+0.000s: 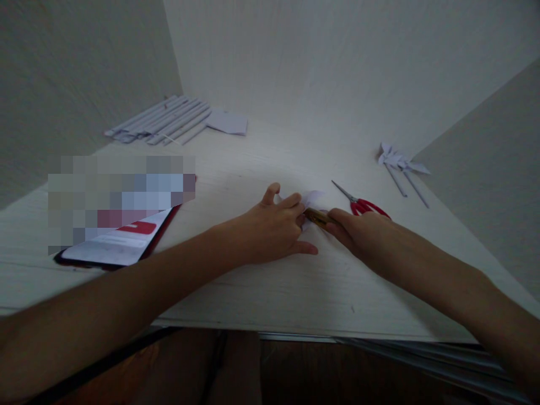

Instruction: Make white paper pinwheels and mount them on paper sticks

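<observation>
My right hand [350, 228] is closed around a narrow gold-coloured tool [318, 217], shaped much like a utility knife; its far end is hidden by my left fingers. White paper [314, 198] lies on the table under the tool and fingertips. Over that paper, my left hand [276, 228] rests with spread fingers and the thumb stretched toward me. Just beyond my right hand, red-handled scissors [358, 205] lie with their blades pointing away to the left. My right wrist partly covers their handles.
A phone [130, 247], partly pixelated, lies left of my left forearm. Rolled paper sticks [164, 121] are piled at the back left, beside a folded white paper [228, 122]. Folded paper pieces on sticks [400, 160] lie at the right. Walls border the white table [253, 298].
</observation>
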A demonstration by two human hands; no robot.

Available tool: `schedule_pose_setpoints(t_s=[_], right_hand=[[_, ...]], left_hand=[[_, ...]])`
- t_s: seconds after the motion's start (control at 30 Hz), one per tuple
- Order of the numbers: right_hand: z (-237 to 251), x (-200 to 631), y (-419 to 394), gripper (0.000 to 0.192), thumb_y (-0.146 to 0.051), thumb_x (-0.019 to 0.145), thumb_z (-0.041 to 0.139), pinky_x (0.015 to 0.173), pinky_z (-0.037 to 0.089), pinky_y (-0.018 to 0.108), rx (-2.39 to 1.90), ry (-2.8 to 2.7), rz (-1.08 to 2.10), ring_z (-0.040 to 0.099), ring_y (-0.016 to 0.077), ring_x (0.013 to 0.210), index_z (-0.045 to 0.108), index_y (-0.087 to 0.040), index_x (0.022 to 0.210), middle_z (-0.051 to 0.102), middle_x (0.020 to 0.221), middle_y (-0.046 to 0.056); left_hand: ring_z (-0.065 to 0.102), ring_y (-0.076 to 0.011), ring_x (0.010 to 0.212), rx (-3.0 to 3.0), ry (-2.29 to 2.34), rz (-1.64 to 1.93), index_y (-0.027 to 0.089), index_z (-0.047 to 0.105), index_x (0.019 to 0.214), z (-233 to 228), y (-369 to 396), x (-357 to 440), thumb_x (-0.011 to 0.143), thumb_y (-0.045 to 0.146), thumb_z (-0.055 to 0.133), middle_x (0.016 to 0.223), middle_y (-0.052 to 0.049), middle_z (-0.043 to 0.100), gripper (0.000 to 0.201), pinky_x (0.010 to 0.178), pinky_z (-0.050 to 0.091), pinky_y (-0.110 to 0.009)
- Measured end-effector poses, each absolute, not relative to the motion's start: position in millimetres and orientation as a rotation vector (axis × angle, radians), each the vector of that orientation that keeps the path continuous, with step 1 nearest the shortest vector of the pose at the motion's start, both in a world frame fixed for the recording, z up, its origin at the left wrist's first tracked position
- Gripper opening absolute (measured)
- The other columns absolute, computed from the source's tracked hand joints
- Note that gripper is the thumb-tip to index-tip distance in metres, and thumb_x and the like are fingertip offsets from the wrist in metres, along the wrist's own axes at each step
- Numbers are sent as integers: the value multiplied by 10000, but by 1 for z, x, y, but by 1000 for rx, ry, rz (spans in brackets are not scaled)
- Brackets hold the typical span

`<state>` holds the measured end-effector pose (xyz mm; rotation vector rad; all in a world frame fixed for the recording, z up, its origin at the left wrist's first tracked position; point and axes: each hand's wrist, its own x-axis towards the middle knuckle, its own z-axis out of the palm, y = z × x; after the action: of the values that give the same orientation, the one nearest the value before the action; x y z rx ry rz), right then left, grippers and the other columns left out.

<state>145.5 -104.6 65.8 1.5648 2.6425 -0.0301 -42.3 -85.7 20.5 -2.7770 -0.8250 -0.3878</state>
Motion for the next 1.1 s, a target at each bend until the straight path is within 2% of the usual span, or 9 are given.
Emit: schedule_pose_setpoints(t_s=[0.13,0.27,0.33,0.5,0.6,0.77,0.87,0.97,1.1], right_hand=[[83,152,-102,346,-399,872,300,452,274,242,1781,2568,-34,477,114,469,556,-170,836,588,621,48],[105,155,-87,346,-388,858,313,463,273,252,2011,2491,114,461,123,466,561,-150,816,580,612,61],[108,151,-69,350,-379,856,324,499,294,252,1950,2580,179,495,138,542,579,-140,844,605,695,83],[91,114,-4,329,-261,859,334,591,319,239,1725,2843,107,530,143,682,617,-121,950,642,851,108],[75,84,30,306,-230,839,378,624,318,227,1517,2965,-60,514,124,705,634,-131,974,646,895,103],[50,61,54,299,-263,825,402,577,286,219,1369,2979,-261,450,94,605,659,-133,904,626,739,46],[33,56,55,312,-278,839,377,588,287,220,1399,2992,-259,447,95,617,660,-156,891,611,728,27],[25,55,53,307,-268,841,380,643,318,226,1538,3046,-197,481,114,696,663,-168,907,620,815,47],[44,71,32,297,-252,827,413,722,351,248,1650,3171,-161,507,135,802,650,-134,960,617,932,98]], left_hand=[[426,-252,992,-2771,-836,-395,127,615,979,18,-85,-43,844,532,305,1011,-137,571,527,893,183,-468],[428,-246,975,-2775,-844,-389,124,613,973,17,-85,-43,842,536,304,979,-135,581,531,873,195,-455],[431,-243,967,-2773,-842,-393,123,609,976,17,-85,-42,844,535,298,987,-135,580,533,864,204,-450],[438,-241,964,-2789,-838,-354,110,592,990,20,-84,-41,841,548,280,1007,-138,573,559,810,261,-398],[443,-236,958,-2815,-827,-332,97,590,971,21,-83,-40,829,568,273,987,-140,572,585,770,288,-356],[445,-232,941,-2835,-825,-351,88,594,953,21,-83,-40,826,573,268,962,-142,570,598,764,286,-351],[445,-238,945,-2836,-829,-373,83,592,971,20,-82,-40,824,572,280,967,-146,566,598,750,280,-352],[446,-245,946,-2836,-838,-375,81,591,981,19,-83,-40,819,574,293,957,-147,565,598,743,276,-353],[444,-246,948,-2836,-855,-364,83,591,972,20,-84,-39,825,566,287,969,-146,564,589,756,280,-359]])
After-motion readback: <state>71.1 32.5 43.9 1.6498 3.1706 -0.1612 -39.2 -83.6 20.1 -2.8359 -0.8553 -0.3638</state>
